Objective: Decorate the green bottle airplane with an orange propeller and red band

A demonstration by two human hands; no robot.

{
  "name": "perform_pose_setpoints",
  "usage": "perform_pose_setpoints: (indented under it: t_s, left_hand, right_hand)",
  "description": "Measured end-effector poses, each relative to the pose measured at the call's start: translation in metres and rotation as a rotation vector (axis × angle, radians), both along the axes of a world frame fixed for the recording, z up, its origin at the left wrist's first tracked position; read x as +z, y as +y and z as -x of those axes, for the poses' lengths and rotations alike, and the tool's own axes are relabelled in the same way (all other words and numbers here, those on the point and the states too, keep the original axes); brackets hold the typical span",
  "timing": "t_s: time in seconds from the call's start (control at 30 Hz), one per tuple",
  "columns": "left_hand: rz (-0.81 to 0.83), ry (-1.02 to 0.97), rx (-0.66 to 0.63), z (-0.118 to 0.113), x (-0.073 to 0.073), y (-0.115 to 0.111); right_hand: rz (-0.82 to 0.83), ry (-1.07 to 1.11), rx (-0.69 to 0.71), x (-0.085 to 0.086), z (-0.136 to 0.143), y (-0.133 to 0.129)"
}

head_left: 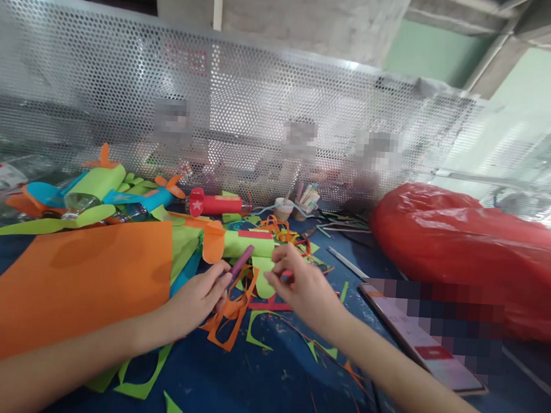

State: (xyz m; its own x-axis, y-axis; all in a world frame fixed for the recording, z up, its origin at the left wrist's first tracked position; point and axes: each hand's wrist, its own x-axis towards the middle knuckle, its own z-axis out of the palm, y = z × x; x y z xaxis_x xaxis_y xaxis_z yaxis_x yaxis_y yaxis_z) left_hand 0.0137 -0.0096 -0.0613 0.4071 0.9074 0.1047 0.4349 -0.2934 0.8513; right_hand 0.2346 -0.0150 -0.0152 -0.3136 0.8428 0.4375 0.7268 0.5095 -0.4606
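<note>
My left hand [209, 287] is closed round a slim purple stick [242, 262], which points up and away to the right. What kind of stick it is I cannot make out. My right hand [301, 284] is raised just right of it, with fingertips curled together; whether they hold something small is unclear. Behind and between the hands lies a lime-green toy plane body [247, 245] with a pink strip on top and an orange tail piece [214, 241]. Below it are a lime-green rounded piece [264, 280] and orange cut-out scraps [230, 320].
An orange sheet [86, 275] covers the left side. Finished-looking bottle planes [95, 184] and a red one [216, 204] stand behind. Cups with sticks [306, 202] are at the back, before a perforated metal screen [264, 105]. Rightward are a phone [417, 333] and a red plastic bag [465, 251].
</note>
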Motion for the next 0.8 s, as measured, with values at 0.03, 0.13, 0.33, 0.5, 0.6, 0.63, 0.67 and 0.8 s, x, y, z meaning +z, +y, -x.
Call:
perform_pose_setpoints:
  t_s: [0.03,0.13,0.33,0.5,0.6,0.63,0.67,0.8]
  left_hand:
    - [0.007,0.002,-0.016,-0.001,0.001,-0.002]
    - [0.008,-0.005,-0.101,-0.005,0.006,-0.011]
    - [0.111,-0.010,-0.300,-0.015,0.005,-0.023]
    - [0.152,0.007,-0.327,-0.020,0.011,-0.020]
    - [-0.009,0.050,-0.315,-0.023,0.022,-0.018]
    - [-0.053,0.069,-0.311,-0.024,0.025,-0.017]
    - [-0.086,0.096,-0.313,-0.026,0.027,-0.015]
    - [-0.225,0.267,-0.289,-0.025,0.021,-0.007]
  right_hand:
    - [-0.020,-0.038,0.099,-0.004,0.004,-0.008]
    - [0.012,-0.063,0.224,-0.015,0.008,-0.024]
    - [0.109,0.037,0.244,-0.023,0.005,-0.030]
    - [0.303,0.625,0.236,-0.022,0.011,-0.032]
    - [0.462,0.968,0.138,-0.022,0.014,-0.029]
    - [0.537,1.021,0.106,-0.022,0.014,-0.028]
    - [0.612,1.032,0.087,-0.022,0.014,-0.027]
    - [0.676,0.868,0.076,-0.021,0.009,-0.018]
